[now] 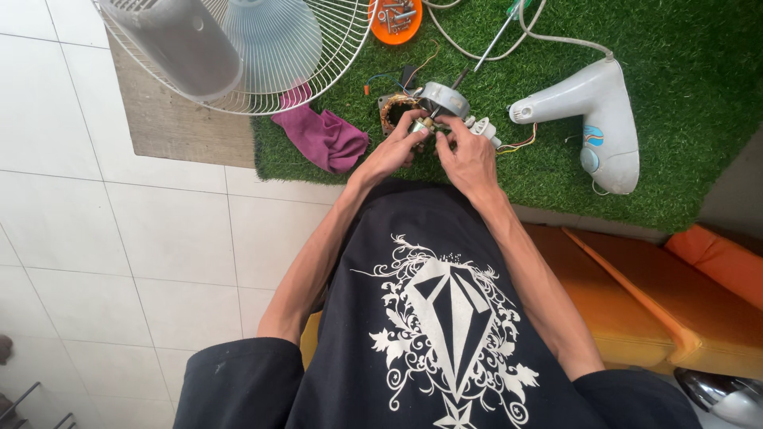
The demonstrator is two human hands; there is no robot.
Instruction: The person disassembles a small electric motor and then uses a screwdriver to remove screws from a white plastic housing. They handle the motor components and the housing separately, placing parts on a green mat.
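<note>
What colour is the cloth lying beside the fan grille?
The cloth is magenta-purple, lying on the green turf mat; the head view shows it best.

Two hands, the left hand and the right hand, close together on one fan motor. Just beyond the grip lies one screwdriver and one orange dish of screws. Left of it: one magenta cloth, one wire fan guard. Right of it: one white fan housing. One white cord loops beyond.
</note>
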